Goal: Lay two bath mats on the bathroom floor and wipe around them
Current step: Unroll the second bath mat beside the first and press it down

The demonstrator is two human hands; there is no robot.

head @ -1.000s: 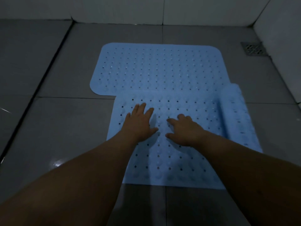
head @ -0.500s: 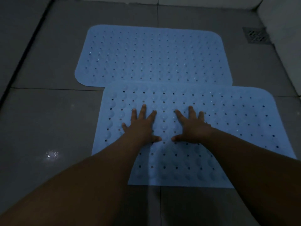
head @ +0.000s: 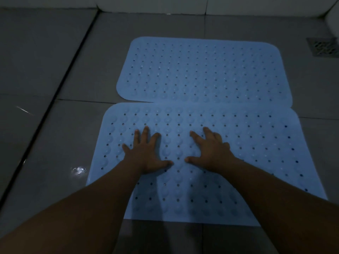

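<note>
The near bath mat (head: 238, 143), laid on the floor (head: 55, 143) with its far edge overlapping the far bath mat (head: 201, 70), is pressed flat by the left hand (head: 146, 154) and right hand (head: 211, 149), fingers spread, presumably to seat it.

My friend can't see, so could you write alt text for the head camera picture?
Two bare hands, left hand and right hand, press flat on the near blue bath mat, which meets a far blue bath mat on grey floor tiles; a drain sits far right.
</note>
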